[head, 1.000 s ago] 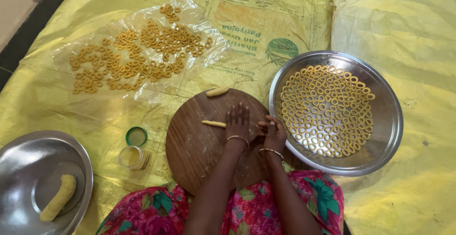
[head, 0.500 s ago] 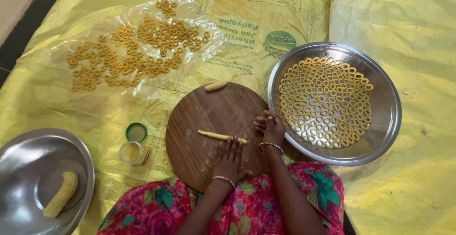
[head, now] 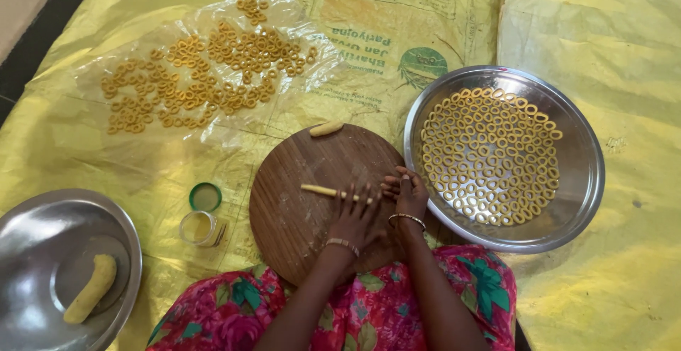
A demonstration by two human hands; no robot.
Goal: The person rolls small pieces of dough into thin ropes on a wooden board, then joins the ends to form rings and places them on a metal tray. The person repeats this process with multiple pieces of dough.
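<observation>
head cam | looks steeply down from above | mid-range | round wooden board (head: 312, 195) near centre

Thin dough rope (head: 323, 190): right end hidden under the fingers of the left hand (head: 357, 217); full length cannot be told. Right hand (head: 406, 193): fingertips curled, whether they pinch dough not resolvable. Round wooden board (head: 305, 181): near edge covered by both forearms and the floral cloth (head: 369, 315). Left steel plate (head: 42, 251): cut off by left and bottom edges. Small open jar (head: 198, 227): contents too small to identify. Yellow sheet (head: 603, 53): runs past every edge. Elbows and lap cut off at bottom.
</observation>
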